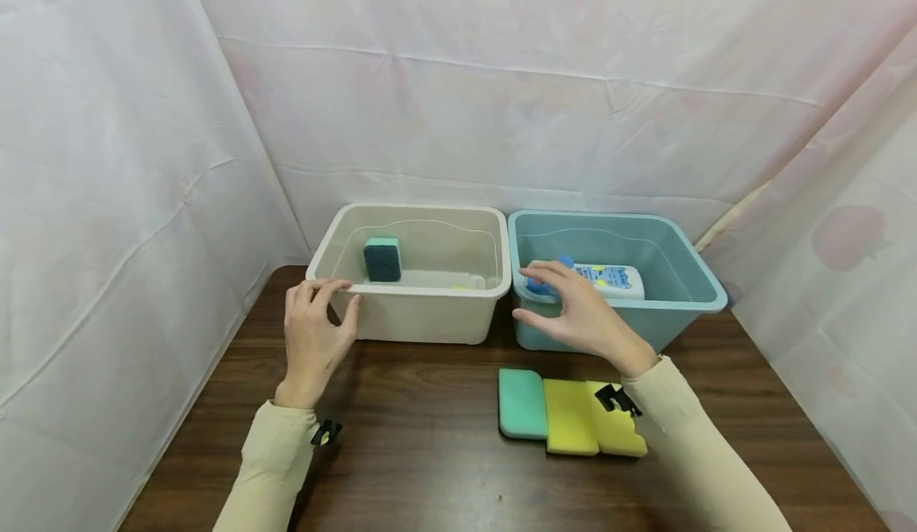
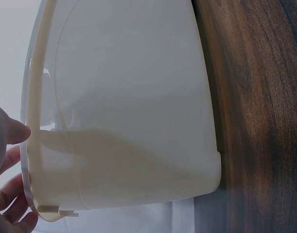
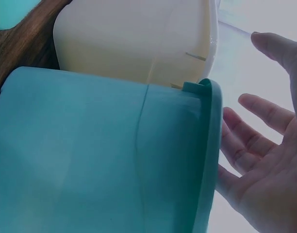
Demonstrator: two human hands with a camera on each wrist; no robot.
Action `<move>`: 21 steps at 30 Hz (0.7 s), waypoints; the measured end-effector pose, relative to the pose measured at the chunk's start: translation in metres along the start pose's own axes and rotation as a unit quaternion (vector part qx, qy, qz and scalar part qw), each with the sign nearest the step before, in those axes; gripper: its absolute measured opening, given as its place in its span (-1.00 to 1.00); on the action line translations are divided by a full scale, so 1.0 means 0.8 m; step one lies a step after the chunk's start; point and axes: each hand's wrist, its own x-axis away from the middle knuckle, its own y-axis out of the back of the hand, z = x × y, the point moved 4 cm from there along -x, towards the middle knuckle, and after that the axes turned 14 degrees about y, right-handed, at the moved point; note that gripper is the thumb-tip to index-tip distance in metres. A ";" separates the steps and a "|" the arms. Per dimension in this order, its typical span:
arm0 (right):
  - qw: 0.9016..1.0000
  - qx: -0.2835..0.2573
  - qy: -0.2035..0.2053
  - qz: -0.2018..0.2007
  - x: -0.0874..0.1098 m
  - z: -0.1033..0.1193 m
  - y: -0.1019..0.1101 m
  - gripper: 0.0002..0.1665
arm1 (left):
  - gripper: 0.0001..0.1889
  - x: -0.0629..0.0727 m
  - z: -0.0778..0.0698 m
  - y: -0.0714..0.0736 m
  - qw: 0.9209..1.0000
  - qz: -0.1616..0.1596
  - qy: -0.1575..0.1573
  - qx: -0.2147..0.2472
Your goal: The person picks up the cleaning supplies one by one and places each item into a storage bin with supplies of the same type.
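My left hand [image 1: 315,339] is at the front left corner of the beige bin [image 1: 423,314]. Its fingertips lie right at the rim, with the thumb set apart from them; in the left wrist view the thumb tip overlaps that rim. Over the front left part of the blue bin [image 1: 688,293], my right hand [image 1: 580,313] has its thumb and fingers spread, with nothing between them. A white bottle [image 1: 622,280] with a blue cap lies inside the blue bin, partly hidden by that hand. Inside the beige bin a dark-faced green sponge [image 1: 383,261] leans upright against the wall.
In front of the blue bin, a green sponge [image 1: 522,404] and two yellow sponges [image 1: 571,418] lie side by side on the dark wooden table [image 1: 415,444]. Something yellow [image 1: 469,283] shows low in the beige bin. White curtains [image 1: 458,118] hang behind and at both sides.
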 end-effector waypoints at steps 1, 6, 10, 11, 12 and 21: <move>1.000 -0.001 -0.001 0.000 0.002 0.001 0.001 -0.22 | -0.74 0.000 0.000 0.000 1.000 -0.001 0.000 0.001; 1.000 -0.010 -0.004 -0.002 0.011 0.004 0.004 -0.21 | -0.74 0.001 0.000 0.001 1.000 -0.003 0.000 0.001; 1.000 -0.015 0.002 -0.006 0.018 0.008 0.008 -0.21 | -0.73 -0.001 -0.002 0.001 1.000 -0.002 -0.001 0.001; 1.000 -0.016 0.003 -0.006 0.020 0.008 0.009 -0.22 | -0.74 -0.001 -0.002 0.001 1.000 -0.002 -0.002 0.001; 1.000 -0.017 0.004 -0.007 0.022 0.009 0.009 -0.22 | -0.74 -0.001 -0.002 0.001 1.000 -0.002 -0.001 0.001; 0.999 -0.015 0.018 -0.024 0.034 0.015 0.012 -0.25 | -0.75 0.001 0.000 0.001 1.000 -0.003 -0.003 0.002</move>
